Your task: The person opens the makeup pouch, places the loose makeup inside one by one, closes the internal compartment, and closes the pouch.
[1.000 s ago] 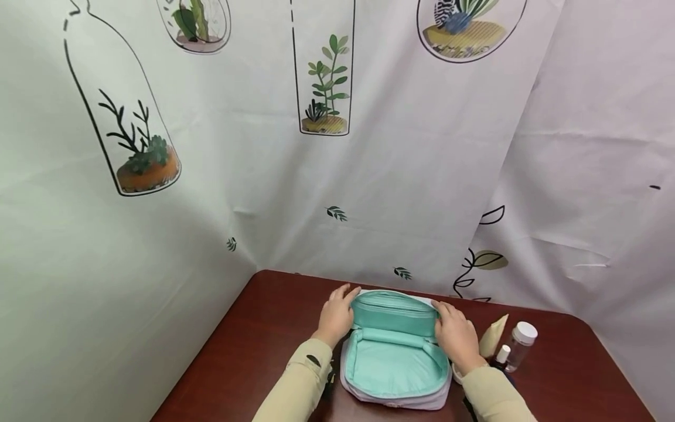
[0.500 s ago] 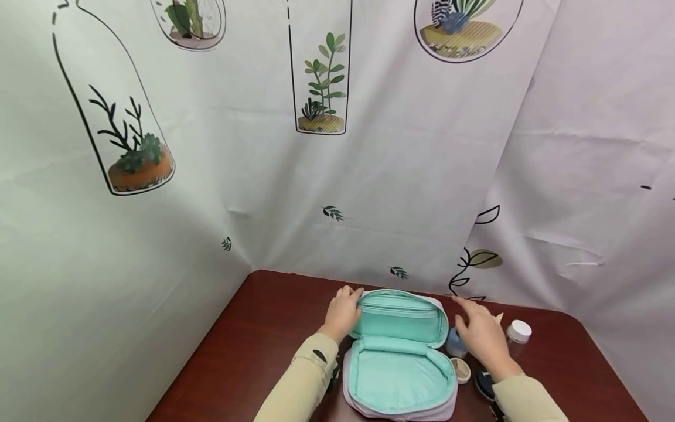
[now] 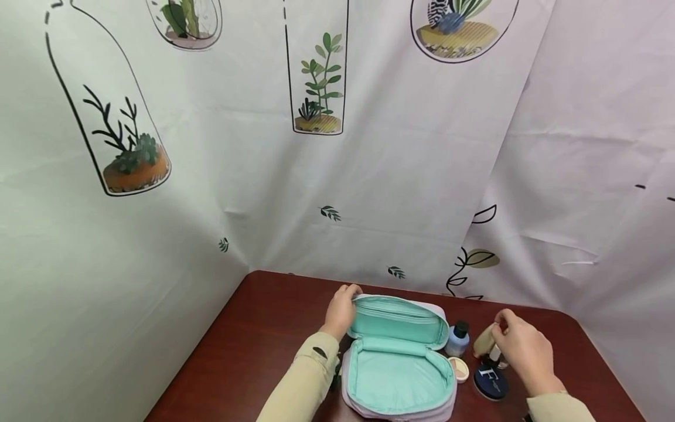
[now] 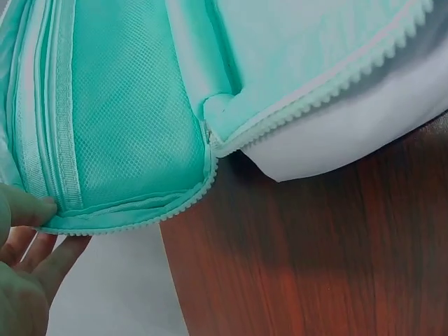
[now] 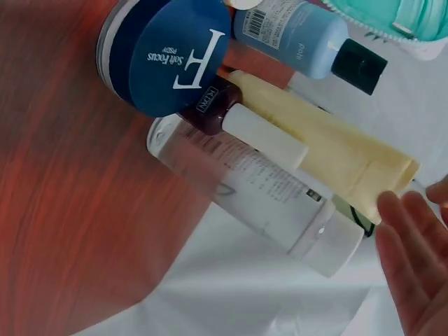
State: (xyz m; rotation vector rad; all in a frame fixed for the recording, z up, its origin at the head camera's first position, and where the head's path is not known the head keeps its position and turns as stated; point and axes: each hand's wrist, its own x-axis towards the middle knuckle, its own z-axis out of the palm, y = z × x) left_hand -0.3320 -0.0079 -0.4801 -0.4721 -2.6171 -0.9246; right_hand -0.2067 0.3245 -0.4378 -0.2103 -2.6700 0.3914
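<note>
A cosmetic bag (image 3: 399, 381) with a mint-green lining lies unzipped on the table, its lid (image 3: 398, 319) folded back. My left hand (image 3: 340, 310) pinches the lid's left edge; the left wrist view shows the thumb (image 4: 31, 206) on the lining and the fingers behind. At the right, my right hand (image 3: 527, 349) is beside a pale yellow tube (image 5: 315, 136). Its fingers are near the tube's flat end, and nothing shows between them; contact is unclear. Beside the tube stand a clear bottle (image 5: 241, 189) with a white cap and a dark nail polish bottle (image 5: 217, 105) with a white cap.
A blue bottle (image 3: 457, 340) with a black cap stands against the bag's right side. A small round pot (image 3: 460, 370) and a navy powder case (image 3: 490, 382) lie in front of it. The brown table (image 3: 248, 351) meets a printed cloth (image 3: 295, 234) behind.
My right hand has let go of the lid and moved right to the yellow tube. The left hand keeps hold of the lid's left edge.
</note>
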